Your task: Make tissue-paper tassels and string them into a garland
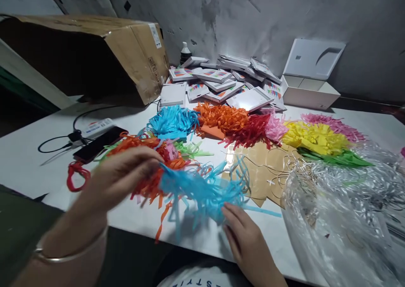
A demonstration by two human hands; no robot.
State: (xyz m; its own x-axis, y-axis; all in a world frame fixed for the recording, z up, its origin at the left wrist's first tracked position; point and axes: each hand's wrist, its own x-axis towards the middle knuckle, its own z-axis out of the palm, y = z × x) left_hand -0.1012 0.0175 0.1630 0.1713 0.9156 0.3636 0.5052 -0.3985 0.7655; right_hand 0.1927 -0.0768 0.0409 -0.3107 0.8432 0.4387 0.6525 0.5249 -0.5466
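Between my hands is a light-blue paper tassel (196,190), blurred by motion, its cut strips hanging over the front of the table. My left hand (126,173), with a bangle on the wrist, pinches its left end. The fingers of my right hand (242,232) are closed on the strips at its right side. Beneath and behind the left hand lies a heap of orange-red tassels (148,181) with some pink and green strips. A second blue bunch (172,122), an orange bunch (221,116), a red bunch (253,129) and a yellow bunch (316,137) form a row farther back.
Several flat white boxes (218,76) are piled by the wall. An open cardboard carton (136,55) stands back left, near a phone (101,143) and red cord (77,176). Clear plastic bags (335,219) cover the right side, beside brown card (259,169) and thin wires (292,169).
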